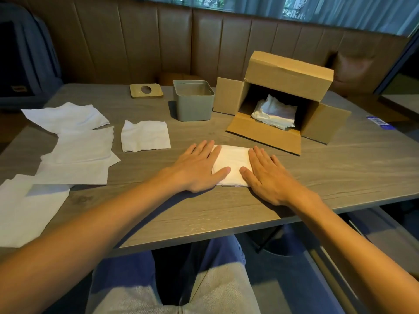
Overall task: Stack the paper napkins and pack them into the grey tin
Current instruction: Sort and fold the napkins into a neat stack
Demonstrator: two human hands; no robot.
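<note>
1. I see the left grip (199,166) lying flat, fingers spread, pressing the left edge of a small white paper napkin stack (231,160) on the grey wood-grain worktop (226,211).
2. The right grip (269,177) lies flat, fingers straight, on the stack's right edge.
3. The square grey metal tin (192,109) stands open beyond the stack, apart from it.
4. Loose white paper napkins (79,146) lie spread at the left.

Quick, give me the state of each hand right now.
Left hand: open, fingers straight, pressing flat on the left edge of the folded napkin.
Right hand: open, fingers straight, pressing flat on the napkin's right edge.
</note>
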